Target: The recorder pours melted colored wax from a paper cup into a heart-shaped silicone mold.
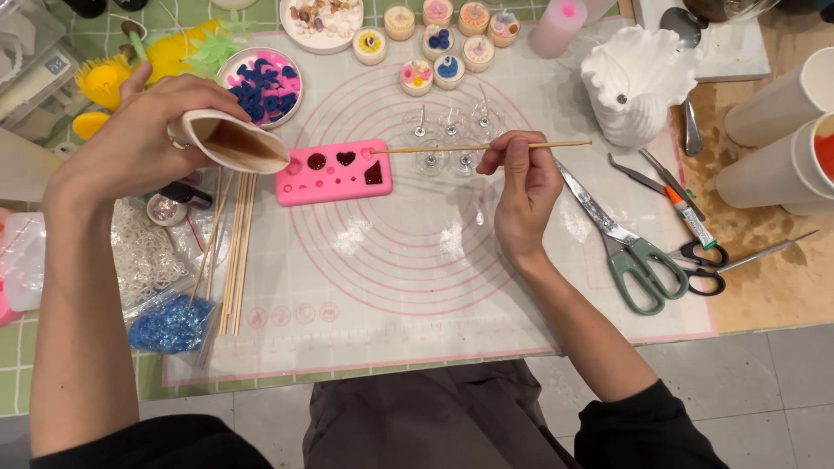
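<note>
While my left hand (143,139) wraps its fingers around a tilted paper cup (234,141), the cup's pinched lip hangs just over the left end of the pink mold (334,172) in the upper middle of the frame. My right hand (521,187) pinches a thin wooden stick (478,147) between thumb and fingertips, its far tip touching the mold's right edge.

Several of the mold's hollows, a round one, a heart and a larger one at the right, already look filled with dark red liquid; the small ones along the bottom seem pale and unfilled, so I judge the pouring partly done.

Beneath it lies a pale mat with pink circles (417,278) on the desk. A bundle of spare sticks (233,252) lies at the left, scissors (630,252) at the right, and small decorated candles (434,52) along the top.

How much liquid remains in the cup I cannot tell, and the cups at the right edge are cut off.
</note>
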